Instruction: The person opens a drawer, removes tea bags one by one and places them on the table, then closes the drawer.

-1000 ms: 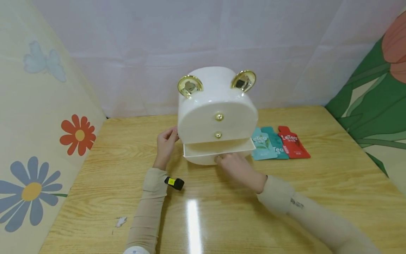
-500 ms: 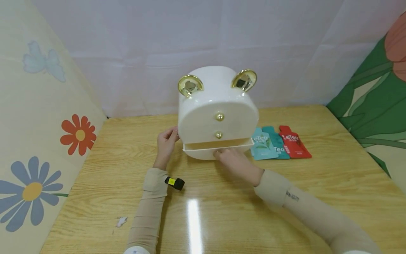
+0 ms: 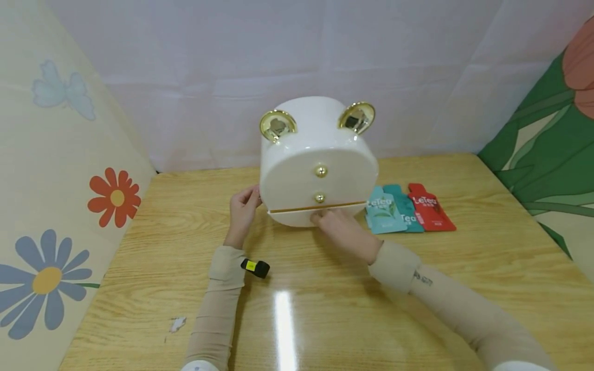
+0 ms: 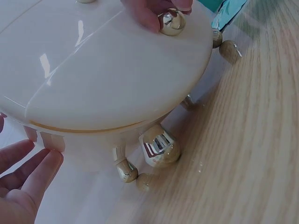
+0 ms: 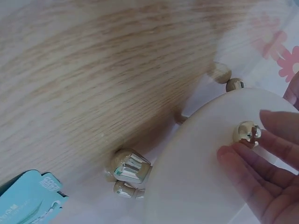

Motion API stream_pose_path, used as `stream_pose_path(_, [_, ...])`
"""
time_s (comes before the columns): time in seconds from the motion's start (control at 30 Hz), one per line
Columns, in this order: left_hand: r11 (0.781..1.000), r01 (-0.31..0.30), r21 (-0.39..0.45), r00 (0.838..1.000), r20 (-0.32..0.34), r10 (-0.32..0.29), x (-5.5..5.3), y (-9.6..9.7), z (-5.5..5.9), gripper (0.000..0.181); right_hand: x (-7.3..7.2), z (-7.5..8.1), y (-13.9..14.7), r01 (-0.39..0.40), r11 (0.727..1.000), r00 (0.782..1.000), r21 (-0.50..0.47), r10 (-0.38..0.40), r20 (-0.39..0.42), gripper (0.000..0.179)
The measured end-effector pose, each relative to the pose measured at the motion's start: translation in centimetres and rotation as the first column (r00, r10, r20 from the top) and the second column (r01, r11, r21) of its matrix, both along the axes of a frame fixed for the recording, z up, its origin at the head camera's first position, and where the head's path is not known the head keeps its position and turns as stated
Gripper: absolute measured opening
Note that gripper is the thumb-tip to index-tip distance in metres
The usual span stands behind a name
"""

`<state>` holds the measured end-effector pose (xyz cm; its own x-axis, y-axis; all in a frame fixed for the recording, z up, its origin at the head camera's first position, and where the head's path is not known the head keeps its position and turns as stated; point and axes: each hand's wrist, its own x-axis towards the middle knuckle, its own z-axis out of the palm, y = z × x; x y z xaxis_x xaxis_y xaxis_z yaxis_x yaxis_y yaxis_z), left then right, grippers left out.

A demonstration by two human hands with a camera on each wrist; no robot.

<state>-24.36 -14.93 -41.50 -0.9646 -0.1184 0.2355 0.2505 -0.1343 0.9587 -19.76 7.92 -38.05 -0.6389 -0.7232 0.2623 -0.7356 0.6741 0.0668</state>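
A white rounded storage box [image 3: 292, 178] with gold-rimmed ears and gold knobs stands on the table. Its bottom drawer [image 3: 292, 218] is pulled out by only a narrow gap. My right hand [image 3: 345, 233] is at the front of that drawer, fingers and thumb pinching its gold knob [image 4: 173, 23]. At the box's left side, my left hand [image 3: 242, 214] touches the wall with its fingertips; in the left wrist view these fingers [image 4: 44, 175] look fairly straight. Short gold feet [image 4: 161, 147] show under the box. The drawer's inside is hidden.
Light teal [image 3: 386, 211], dark teal [image 3: 408, 219] and red [image 3: 431, 208] tea pouches lie right of the box on the wooden table [image 3: 325, 309]. A white cloth [image 3: 209, 103] hangs behind. Flower-painted panels [image 3: 46, 180] flank both sides.
The bottom drawer has slid inward, its opening shrinking to a thin slit. My right hand has moved forward with its knob. My left hand has stayed at the box's side.
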Motion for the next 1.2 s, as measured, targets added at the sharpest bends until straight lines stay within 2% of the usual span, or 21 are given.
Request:
stream_pose_path(0.43, [1.000, -0.008, 0.003, 1.000, -0.002, 0.008, 0.2, -0.1, 0.2, 0.025, -1.0, 0.1, 0.2, -0.083, 0.996, 0.996, -0.014, 0.083, 0.018, 0.021])
stream_pose_path(0.6, [1.000, -0.009, -0.005, 1.000, -0.007, 0.009, 0.2, -0.2, 0.1, 0.025, -1.3, -0.1, -0.1, -0.081, 0.997, 0.997, 0.016, 0.082, -0.003, 0.020])
stream_pose_path(0.87, [1.000, -0.017, -0.008, 1.000, 0.003, 0.017, 0.2, -0.2, 0.0, 0.024, -1.4, -0.2, -0.2, -0.072, 0.997, 0.997, 0.006, 0.072, 0.015, 0.017])
stream_pose_path(1.03, [1.000, 0.001, -0.001, 1.000, 0.005, -0.001, 0.2, -0.3, 0.0, 0.025, -1.3, -0.4, 0.1, -0.064, 0.998, 0.998, 0.005, 0.064, 0.010, 0.014])
stream_pose_path(1.13, [1.000, 0.013, -0.002, 1.000, -0.007, -0.013, 0.4, -0.8, 0.1, 0.026, -1.1, -0.5, 0.2, -0.054, 0.998, 0.998, -0.015, 0.054, 0.039, 0.016])
stream_pose_path(1.2, [1.000, 0.025, -0.004, 1.000, -0.011, -0.025, 0.7, -1.2, 0.1, 0.026, -0.9, -0.6, 0.3, -0.036, 0.998, 0.995, -0.061, 0.041, 0.093, 0.019])
